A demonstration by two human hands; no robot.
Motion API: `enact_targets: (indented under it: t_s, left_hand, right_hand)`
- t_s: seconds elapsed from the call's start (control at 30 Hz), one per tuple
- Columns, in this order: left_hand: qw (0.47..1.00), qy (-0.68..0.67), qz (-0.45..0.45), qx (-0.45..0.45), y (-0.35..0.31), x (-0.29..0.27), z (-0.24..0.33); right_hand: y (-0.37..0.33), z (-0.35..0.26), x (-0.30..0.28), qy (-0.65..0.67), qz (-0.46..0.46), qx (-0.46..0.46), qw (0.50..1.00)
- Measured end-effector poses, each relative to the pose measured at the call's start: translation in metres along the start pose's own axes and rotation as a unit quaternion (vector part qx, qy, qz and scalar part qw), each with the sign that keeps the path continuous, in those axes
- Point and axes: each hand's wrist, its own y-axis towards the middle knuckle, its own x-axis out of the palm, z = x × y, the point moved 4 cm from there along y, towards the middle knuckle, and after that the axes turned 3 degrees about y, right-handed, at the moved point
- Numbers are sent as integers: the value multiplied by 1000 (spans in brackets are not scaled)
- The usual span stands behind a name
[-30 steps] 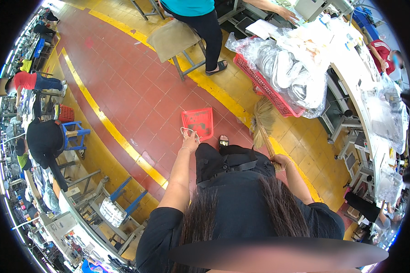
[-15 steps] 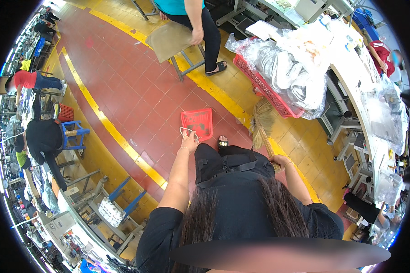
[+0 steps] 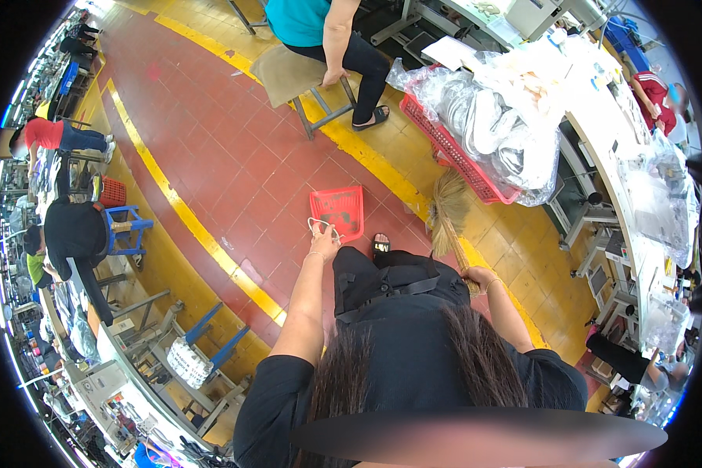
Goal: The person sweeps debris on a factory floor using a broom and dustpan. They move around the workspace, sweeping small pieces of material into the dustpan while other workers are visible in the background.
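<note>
My left hand (image 3: 325, 242) is closed around a pale cord loop tied to a red plastic basket (image 3: 356, 204). Dark dust or dirt shows on the bottom of this shallow basket, which is in front of my legs, over the red tiles. Down at my right side, my right hand (image 3: 480, 278) grips the handle of a straw broom (image 3: 449, 209). The broom's bristles fan out away from me, beside the yellow floor line. Whether they touch the floor I cannot tell.
Ahead, a person in a teal top (image 3: 300, 23) is at a wooden stool (image 3: 290, 73). A red crate (image 3: 452, 148) heaped with plastic-wrapped pieces stands ahead right, beside long worktables (image 3: 600, 156). On the left are a blue stool (image 3: 129, 230), a bench and seated workers.
The person in teal has shifted down onto the stool, with a hand now at its edge. My hands, the basket and the broom have hardly moved.
</note>
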Motion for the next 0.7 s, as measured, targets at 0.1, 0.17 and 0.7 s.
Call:
enact_targets:
  t_s: [0.1, 0.17, 0.7]
  left_hand:
    - [1000, -7, -3, -4, 0, 0, 0]
    - [1000, -8, -3, -6, 0, 0, 0]
    - [1000, -10, -4, -2, 0, -2, 2]
  right_hand:
    - [-9, -3, 3, 2, 0, -8, 1000]
    - [-13, -3, 5, 11, -8, -8, 1000]
    - [5, 1, -1, -5, -10, -4, 1000]
